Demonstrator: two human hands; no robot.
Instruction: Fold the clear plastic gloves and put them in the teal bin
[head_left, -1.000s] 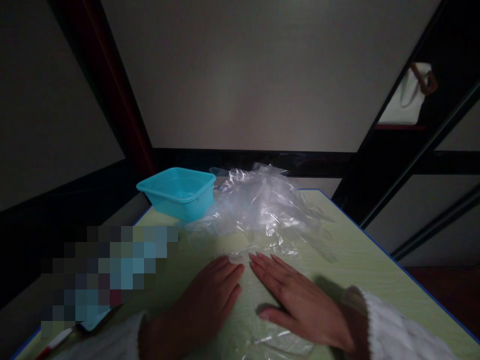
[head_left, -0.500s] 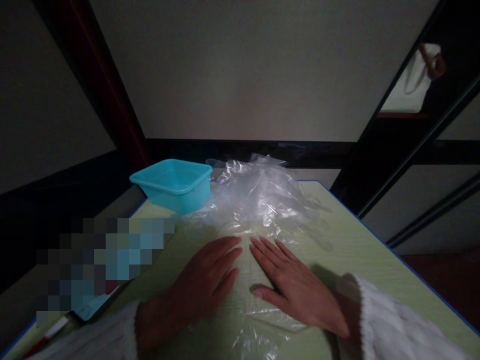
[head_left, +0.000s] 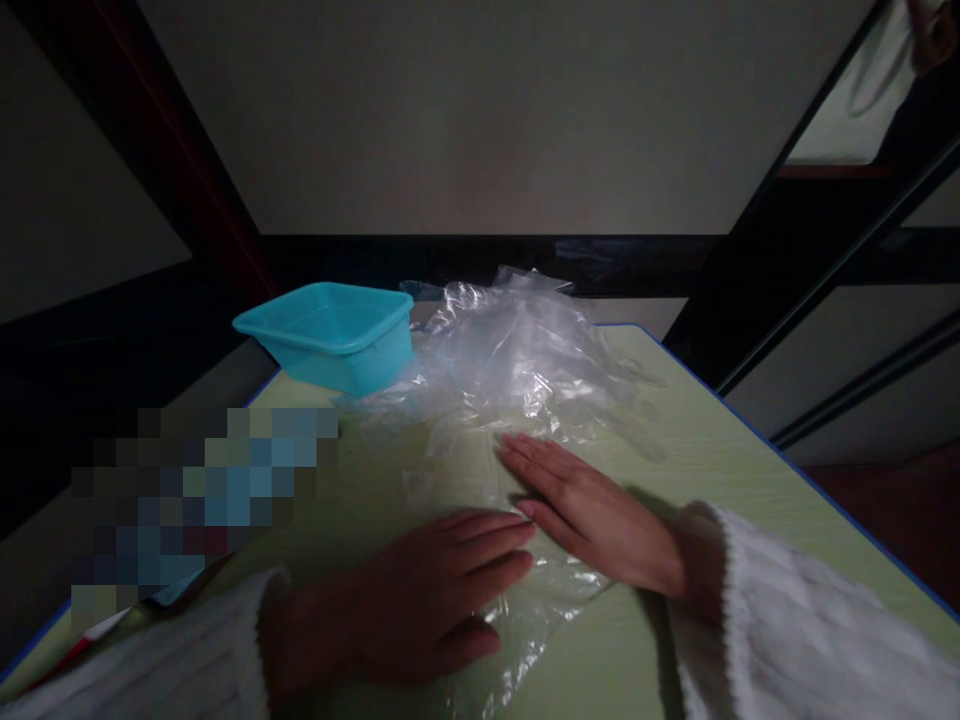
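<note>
A thin, clear disposable plastic glove (head_left: 517, 640) lies spread on the table in front of me; its outline is hard to make out. My left hand (head_left: 450, 590) rests across its near part, fingers stretched out and palm down. Farther up, my right hand (head_left: 592, 510) lies flat on the glove's right side, with its thumb close to the left fingertips. Beyond both hands is a crumpled pile of similar clear gloves (head_left: 517, 350), with loose finger shapes sticking out on the right.
A turquoise plastic basin (head_left: 337, 345) stands left of the pile at the back of the pale green table (head_left: 720, 500), which has a blue edge. A blurred-out item (head_left: 225, 490) lies at the left edge. Behind rises a grey panel; a white bag (head_left: 847, 100) is at upper right.
My left hand has moved nearer to me and right, over the glove's lower part. My right hand has turned slightly, its fingers closer together. The view has tilted down a little.
</note>
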